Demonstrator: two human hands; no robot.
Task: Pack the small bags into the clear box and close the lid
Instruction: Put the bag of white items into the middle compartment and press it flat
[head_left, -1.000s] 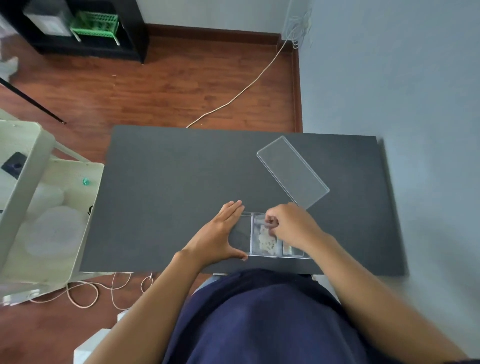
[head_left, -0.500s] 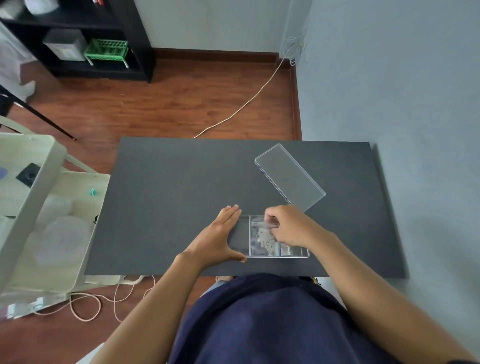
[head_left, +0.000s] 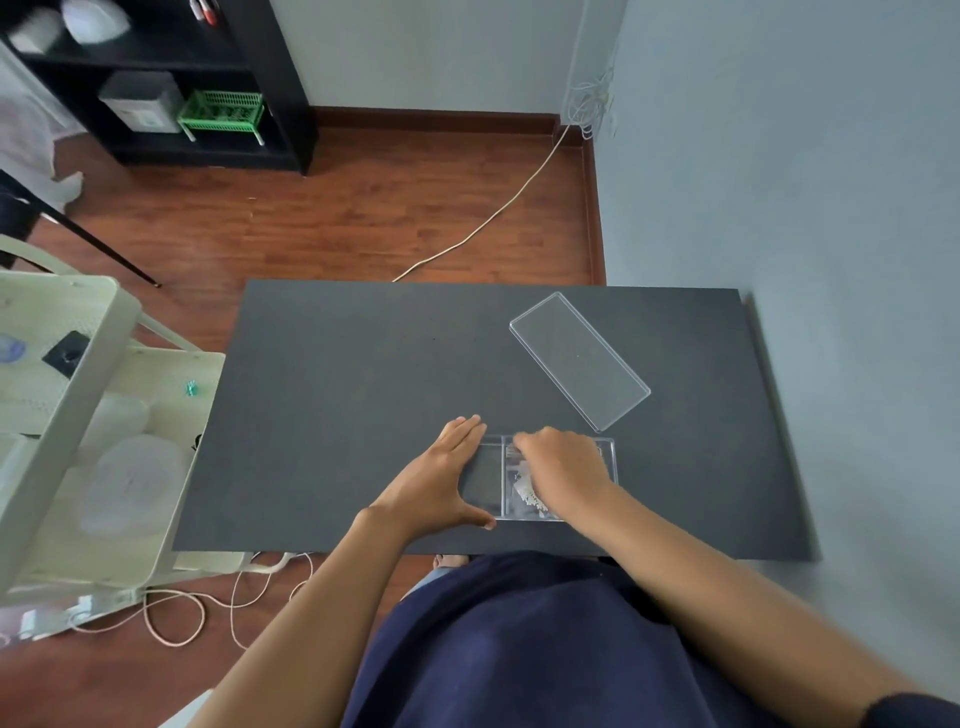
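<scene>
The clear box (head_left: 545, 478), a shallow tray with an inner divider, lay on the black table (head_left: 363, 389) near its near edge, a little right of centre. We saw a small bag (head_left: 522, 491) holding pale, bead-like contents in the compartment just right of the divider; the left compartment showed only the dark table through its floor. How many bags lay under the right hand we could not tell.

Our right hand (head_left: 563, 467) was curled over the right part of the box, knuckles up, fingertips (head_left: 522, 442) bent down at the far wall beside the divider. The fingers were closed, and they seemed to pinch the top edge of the bag, though the contact itself was hidden.

Our left hand (head_left: 441, 478) lay flat and open against the left end of the box, fingers (head_left: 465, 431) extended toward the far side and touching the box's far left corner, thumb (head_left: 475, 519) spread along its near left corner. It gripped nothing.

The lid (head_left: 579, 361), a clear rectangular plate, lay flat on the table far and right of the box, turned diagonally, its near corner just beside the box's far wall.

Beyond the table were a wooden floor (head_left: 363, 218), a pale cable (head_left: 493, 215), a black shelf unit (head_left: 156, 78) with a green basket (head_left: 221, 111), and, at left, a cream cart (head_left: 62, 415).
</scene>
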